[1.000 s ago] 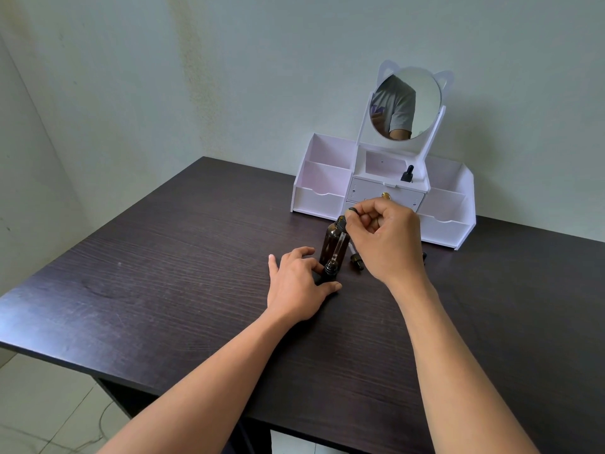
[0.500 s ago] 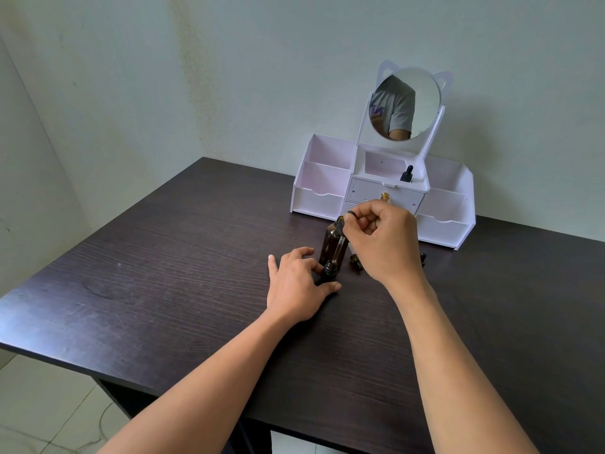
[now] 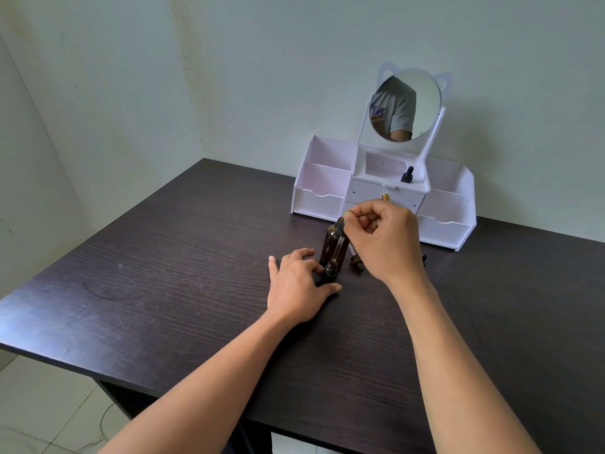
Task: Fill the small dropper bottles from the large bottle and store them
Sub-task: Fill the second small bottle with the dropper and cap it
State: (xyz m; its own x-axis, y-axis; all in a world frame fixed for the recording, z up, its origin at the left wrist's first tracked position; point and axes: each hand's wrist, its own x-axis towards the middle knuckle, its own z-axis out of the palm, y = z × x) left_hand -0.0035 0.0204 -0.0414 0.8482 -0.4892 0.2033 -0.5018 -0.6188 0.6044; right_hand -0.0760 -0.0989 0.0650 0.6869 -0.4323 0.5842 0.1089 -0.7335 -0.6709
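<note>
Brown-glass large bottle [image 3: 331, 239] mid-tabletop [image 3: 163, 290]; just near of it, small dropper bottle [image 3: 330, 271] gripped upright in the left hand [image 3: 299, 285]. Pinches the pipette [image 3: 339, 245] in the right hand [image 3: 381, 240], now slightly lower, tip nearing the small neck: filling underway, storing ahead.

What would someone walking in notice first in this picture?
The two hands meeting mid-table: the right hand pinches a dropper over the small bottle that the left hand holds, in front of the large amber bottle. Behind them, the white organizer with its cat-ear mirror stands at the table's back edge.
</note>
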